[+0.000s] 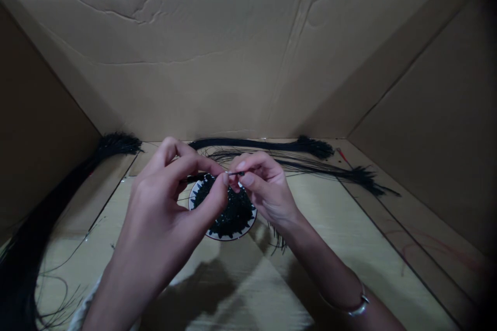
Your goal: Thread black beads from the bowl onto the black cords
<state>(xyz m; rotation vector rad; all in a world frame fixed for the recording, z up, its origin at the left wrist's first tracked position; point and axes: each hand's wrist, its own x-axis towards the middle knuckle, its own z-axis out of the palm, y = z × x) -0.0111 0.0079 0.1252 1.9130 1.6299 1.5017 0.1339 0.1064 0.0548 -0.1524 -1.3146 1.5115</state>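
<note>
I see the left hand (pixel 165 207) and right hand (pixel 269 189), each grip pinched tight on a strand (pixel 235 173) between them, a dish (pixel 228 238) at six o'clock from it, a bundle (pixel 363 177) at three.

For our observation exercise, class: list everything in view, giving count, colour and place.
cardboard walls: three, brown, back and both sides
flat tabletop: one, pale yellow, beneath the hands
round plate with patterned rim: one, white and dark, behind the hands
heap of small pieces: uncountable, black, on the plate
bundles of thin strands: three, black, left, back and back right
short strand ends: several, dark, below the right hand
small slender object: one, red, back right corner
thin blurred lines: several, reddish, right side
slim piece: one, dark, between both hands' fingertips
bracelet: one, silvery, right forearm
left hand: one, bare, centre left
right hand: one, bare, centre
</note>
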